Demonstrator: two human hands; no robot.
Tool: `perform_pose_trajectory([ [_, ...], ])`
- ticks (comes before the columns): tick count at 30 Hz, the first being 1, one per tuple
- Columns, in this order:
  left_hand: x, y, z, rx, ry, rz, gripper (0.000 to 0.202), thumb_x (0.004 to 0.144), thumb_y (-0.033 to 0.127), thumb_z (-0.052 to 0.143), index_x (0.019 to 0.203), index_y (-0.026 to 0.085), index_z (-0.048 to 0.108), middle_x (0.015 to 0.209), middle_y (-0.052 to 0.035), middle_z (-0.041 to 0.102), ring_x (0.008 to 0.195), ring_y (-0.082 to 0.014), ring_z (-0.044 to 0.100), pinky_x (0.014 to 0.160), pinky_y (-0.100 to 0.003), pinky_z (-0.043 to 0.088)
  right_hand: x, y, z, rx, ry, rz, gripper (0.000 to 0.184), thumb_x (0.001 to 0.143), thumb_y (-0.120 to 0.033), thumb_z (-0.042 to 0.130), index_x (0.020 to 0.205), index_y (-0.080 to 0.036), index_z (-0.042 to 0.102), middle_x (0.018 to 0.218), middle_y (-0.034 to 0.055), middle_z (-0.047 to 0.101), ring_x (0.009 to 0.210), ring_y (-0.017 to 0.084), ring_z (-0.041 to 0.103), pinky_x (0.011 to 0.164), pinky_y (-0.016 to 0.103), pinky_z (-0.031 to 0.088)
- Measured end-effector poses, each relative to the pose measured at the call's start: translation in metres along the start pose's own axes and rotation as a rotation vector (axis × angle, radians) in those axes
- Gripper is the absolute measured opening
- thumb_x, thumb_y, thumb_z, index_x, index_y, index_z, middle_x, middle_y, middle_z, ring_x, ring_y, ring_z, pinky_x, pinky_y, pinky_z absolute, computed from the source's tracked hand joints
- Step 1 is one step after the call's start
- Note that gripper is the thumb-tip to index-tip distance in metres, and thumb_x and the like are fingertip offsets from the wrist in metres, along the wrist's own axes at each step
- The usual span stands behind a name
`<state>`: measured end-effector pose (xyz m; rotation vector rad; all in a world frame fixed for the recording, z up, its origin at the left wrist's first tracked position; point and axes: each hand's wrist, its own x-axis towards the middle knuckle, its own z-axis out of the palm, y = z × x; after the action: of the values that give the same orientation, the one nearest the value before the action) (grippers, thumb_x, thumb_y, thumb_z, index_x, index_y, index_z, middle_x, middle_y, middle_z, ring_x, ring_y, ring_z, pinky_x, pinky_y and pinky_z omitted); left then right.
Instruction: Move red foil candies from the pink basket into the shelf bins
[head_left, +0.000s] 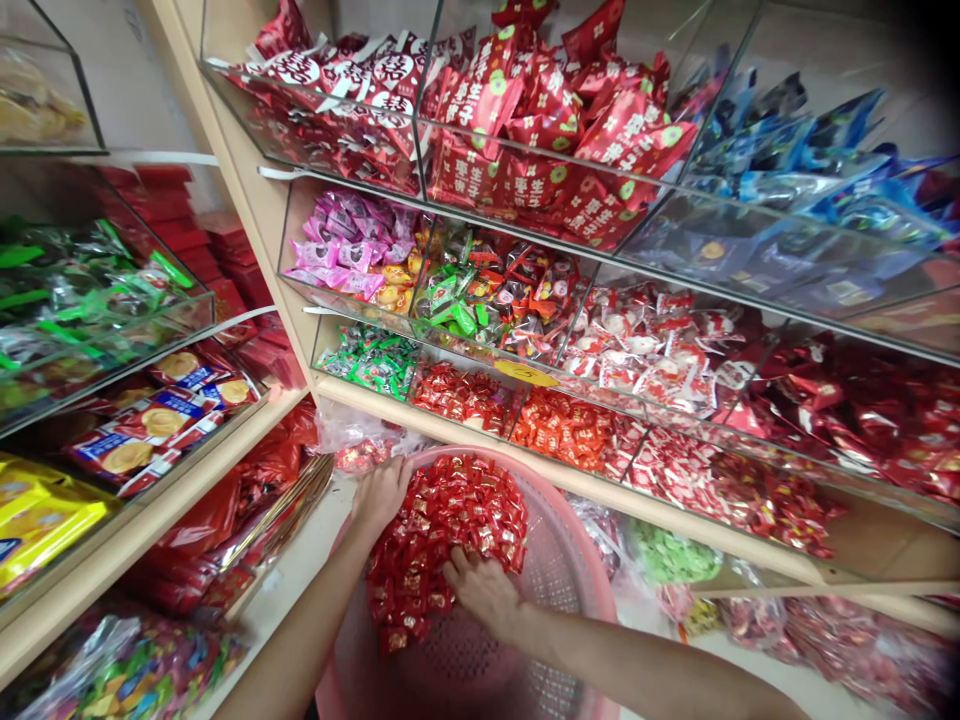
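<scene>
A pink plastic basket [598, 560] with perforated walls stands below the shelves. Inside it, many red-wrapped candies [465, 500] are heaped toward the far and left side, while the near bottom shows bare. At the basket's left rim is my left hand [381, 495], its fingers closed over the edge. My right hand [484, 597] reaches into the basket from the right; its fingers are slightly apart and touch the near side of the candy heap. I see no candy clearly gripped in it.
Shelves with clear bins rise in front: red snack packets [555, 130], purple candies [352, 240], orange-red candies [562, 430]. A wooden shelf edge [465, 435] runs just behind the basket. Left are biscuit packs [161, 420] and a bag of colourful candies [142, 665]; bagged goods [847, 640] lie right.
</scene>
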<state>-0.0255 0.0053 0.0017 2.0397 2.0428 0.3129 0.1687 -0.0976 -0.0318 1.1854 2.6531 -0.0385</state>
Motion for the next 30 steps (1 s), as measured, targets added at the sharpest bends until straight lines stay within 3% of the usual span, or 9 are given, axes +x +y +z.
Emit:
perform_pose_trajectory([
  [5, 0.0, 0.0, 0.0, -0.002, -0.002, -0.008, 0.052, 0.09, 0.046, 0.015, 0.106, 0.02, 0.056, 0.103, -0.009, 0.064, 0.086, -0.0205, 0.061, 0.074, -0.031, 0.043, 0.0, -0.007, -0.001, 0.025, -0.019, -0.024, 0.04, 0.071, -0.039, 0.065, 0.1, -0.017, 0.048, 0.1, 0.0109, 0.055, 0.081, 0.023, 0.059, 0.053, 0.033, 0.052],
  [10, 0.001, -0.002, 0.001, 0.008, 0.013, 0.011, 0.051, 0.09, 0.046, 0.015, 0.105, 0.02, 0.056, 0.099, -0.008, 0.065, 0.083, -0.0205, 0.062, 0.072, -0.031, 0.043, 0.0, -0.011, -0.009, 0.055, -0.022, -0.036, 0.054, 0.064, -0.051, 0.068, 0.101, -0.016, 0.049, 0.099, 0.0101, 0.055, 0.081, 0.024, 0.058, 0.056, 0.035, 0.052],
  [23, 0.001, -0.002, 0.002, 0.003, 0.01, 0.0, 0.053, 0.09, 0.047, 0.013, 0.107, 0.02, 0.055, 0.101, -0.0081, 0.065, 0.084, -0.0206, 0.062, 0.072, -0.031, 0.043, -0.002, 0.0, -0.015, 0.246, -0.127, 0.168, 0.041, 0.075, -0.035, 0.056, 0.109, -0.015, 0.047, 0.109, 0.0143, 0.055, 0.078, 0.024, 0.063, 0.061, 0.035, 0.05],
  [30, 0.001, -0.003, 0.002, -0.008, -0.009, -0.008, 0.053, 0.089, 0.048, 0.014, 0.113, 0.02, 0.053, 0.102, -0.0097, 0.065, 0.085, -0.0203, 0.062, 0.073, -0.031, 0.043, 0.003, -0.006, -0.015, 0.153, -0.088, 0.088, 0.043, 0.071, -0.036, 0.065, 0.104, -0.014, 0.05, 0.108, 0.0144, 0.057, 0.082, 0.025, 0.061, 0.059, 0.034, 0.051],
])
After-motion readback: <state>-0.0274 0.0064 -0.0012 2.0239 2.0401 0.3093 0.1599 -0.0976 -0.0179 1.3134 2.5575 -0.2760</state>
